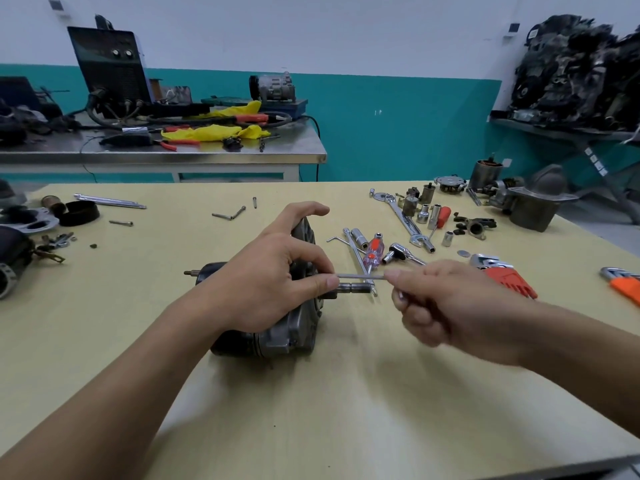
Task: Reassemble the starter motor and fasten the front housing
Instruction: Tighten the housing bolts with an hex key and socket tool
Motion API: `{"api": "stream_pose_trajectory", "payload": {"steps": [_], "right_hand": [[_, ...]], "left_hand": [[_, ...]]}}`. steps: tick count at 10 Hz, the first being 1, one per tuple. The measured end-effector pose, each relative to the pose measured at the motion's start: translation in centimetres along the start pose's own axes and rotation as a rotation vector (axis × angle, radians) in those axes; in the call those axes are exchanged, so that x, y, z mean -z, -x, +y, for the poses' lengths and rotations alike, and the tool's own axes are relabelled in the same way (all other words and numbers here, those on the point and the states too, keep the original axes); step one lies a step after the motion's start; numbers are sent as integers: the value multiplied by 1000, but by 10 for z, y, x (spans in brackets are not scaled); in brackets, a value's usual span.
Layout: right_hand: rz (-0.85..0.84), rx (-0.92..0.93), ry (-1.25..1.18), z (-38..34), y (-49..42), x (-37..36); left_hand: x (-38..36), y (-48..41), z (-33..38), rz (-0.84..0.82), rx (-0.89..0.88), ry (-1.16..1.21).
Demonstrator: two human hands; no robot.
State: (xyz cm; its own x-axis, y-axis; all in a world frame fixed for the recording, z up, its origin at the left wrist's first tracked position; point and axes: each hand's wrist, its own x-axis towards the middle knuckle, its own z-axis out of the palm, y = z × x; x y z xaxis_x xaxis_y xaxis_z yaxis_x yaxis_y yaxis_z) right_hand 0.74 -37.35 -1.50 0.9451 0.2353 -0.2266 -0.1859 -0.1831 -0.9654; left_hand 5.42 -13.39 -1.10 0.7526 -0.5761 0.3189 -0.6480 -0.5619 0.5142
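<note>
Starter motor (277,336): lay on its side mid-table (311,427), dark body pointing left, output shaft (353,288) poking out to the right.
Front housing (307,237): already seated on the body, flange edge showing just behind the fingers.
Left hand (270,282): draped over the housing and gripping it, forefinger lifted, thumb tip against the near end of the thin steel rod (360,276).
Right hand (446,306): pinched the rod's outer end, fingers curled; hex key or long bolt, too slim to tell.
Step in hand: by the look of it, the fastening stage, with the rod being lined up at the housing face just above the shaft.
Next move: calls for a steady motor and a straight push so the tip finds its hole, then turning.
Around: red-handled screwdriver (373,252), ratchet (398,254) and sockets (360,237) just beyond; orange hex-key set (509,282) behind the right hand.
</note>
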Motion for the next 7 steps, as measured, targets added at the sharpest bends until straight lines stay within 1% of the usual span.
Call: {"api": "stream_pose_trajectory", "payload": {"steps": [1, 2, 3, 4, 5, 6, 7], "right_hand": [[-24, -137, -189, -9, 2, 2], [115, 448, 691, -11, 7, 13], [155, 794, 1307, -8, 6, 27], [192, 545, 780, -9, -5, 11], [65, -152, -245, -16, -16, 0], [120, -7, 109, -7, -16, 8], [292, 540, 975, -2, -7, 23]], "left_hand": [[0, 0, 1, 10, -3, 16], [1, 1, 2, 16, 2, 16], [1, 0, 2, 6, -3, 2], [0, 0, 2, 8, -2, 12], [1, 1, 1, 16, -3, 21], [1, 1, 0, 10, -10, 17], [1, 1, 0, 6, -10, 16]]}}
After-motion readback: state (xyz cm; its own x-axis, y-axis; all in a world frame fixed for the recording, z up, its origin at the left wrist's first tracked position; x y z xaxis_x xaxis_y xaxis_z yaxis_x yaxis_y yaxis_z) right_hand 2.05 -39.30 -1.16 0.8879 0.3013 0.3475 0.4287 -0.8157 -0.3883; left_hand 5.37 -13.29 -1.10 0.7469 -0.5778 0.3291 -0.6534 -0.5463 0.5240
